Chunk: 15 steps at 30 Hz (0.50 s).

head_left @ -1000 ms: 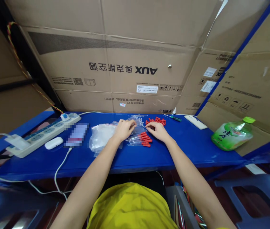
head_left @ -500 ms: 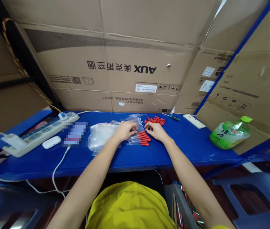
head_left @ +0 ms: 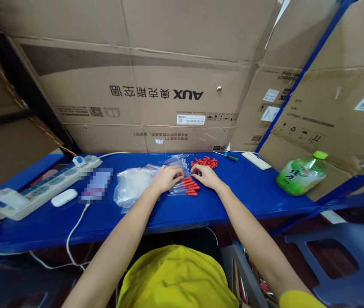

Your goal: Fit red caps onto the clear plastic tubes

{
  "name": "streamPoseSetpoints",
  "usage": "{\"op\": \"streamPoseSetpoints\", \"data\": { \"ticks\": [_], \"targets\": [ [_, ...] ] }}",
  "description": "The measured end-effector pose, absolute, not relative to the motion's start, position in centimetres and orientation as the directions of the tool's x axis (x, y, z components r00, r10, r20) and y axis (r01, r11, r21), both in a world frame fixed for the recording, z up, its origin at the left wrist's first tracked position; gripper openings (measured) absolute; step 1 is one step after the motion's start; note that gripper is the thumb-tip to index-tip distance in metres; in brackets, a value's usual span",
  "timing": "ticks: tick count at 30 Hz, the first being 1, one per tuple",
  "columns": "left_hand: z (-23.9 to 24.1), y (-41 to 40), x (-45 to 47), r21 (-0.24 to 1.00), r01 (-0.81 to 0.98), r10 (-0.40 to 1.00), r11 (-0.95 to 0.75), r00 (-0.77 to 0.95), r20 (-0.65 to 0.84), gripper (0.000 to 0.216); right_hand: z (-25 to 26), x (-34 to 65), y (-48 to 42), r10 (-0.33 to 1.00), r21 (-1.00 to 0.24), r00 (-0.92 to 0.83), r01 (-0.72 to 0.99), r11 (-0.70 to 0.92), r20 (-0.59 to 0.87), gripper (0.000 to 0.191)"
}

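My left hand [head_left: 166,178] rests on a spread of thin clear dropper tubes [head_left: 178,161], its fingers curled into a pinch; whatever is between them is too small to make out. Facing it, my right hand [head_left: 205,175] is also closed, thumb and forefinger together beside the tubes' ends, and what it pinches is hidden. Below the fingertips lie several tubes fitted with red rubber bulbs [head_left: 189,185], side by side and pointing right. Loose red bulbs [head_left: 205,161] form a heap just beyond my right hand. Clear plastic bags [head_left: 133,186] lie left of my left hand.
On the blue table's left are a power strip [head_left: 53,184], a white case [head_left: 64,197] and a blurred phone [head_left: 96,185] on a cable. Rightward lie a screwdriver [head_left: 230,157], a white flat device [head_left: 256,161] and a green bottle [head_left: 300,174]. Cardboard [head_left: 156,68] walls the back.
The view has shifted slightly, so most things appear a little further left. Both hands keep nearly the same pose over the tubes; no clear change in what they hold.
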State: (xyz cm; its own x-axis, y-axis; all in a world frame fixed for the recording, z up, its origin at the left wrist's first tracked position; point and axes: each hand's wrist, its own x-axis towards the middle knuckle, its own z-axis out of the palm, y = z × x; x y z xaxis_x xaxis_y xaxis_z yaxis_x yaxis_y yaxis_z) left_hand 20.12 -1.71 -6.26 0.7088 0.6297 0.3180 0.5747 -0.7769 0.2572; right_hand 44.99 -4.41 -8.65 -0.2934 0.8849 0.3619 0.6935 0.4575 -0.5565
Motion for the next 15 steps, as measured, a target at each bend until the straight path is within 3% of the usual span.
{"op": "streamPoseSetpoints", "data": {
  "ticks": [15],
  "targets": [
    [-5.82, -1.39, 19.51, 0.266, 0.591, 0.648, -0.761, 0.705, 0.287, 0.012, -8.22, 44.89, -4.67, 0.89, -0.576, -0.297, 0.681, 0.451, 0.346, 0.009]
  ]
}}
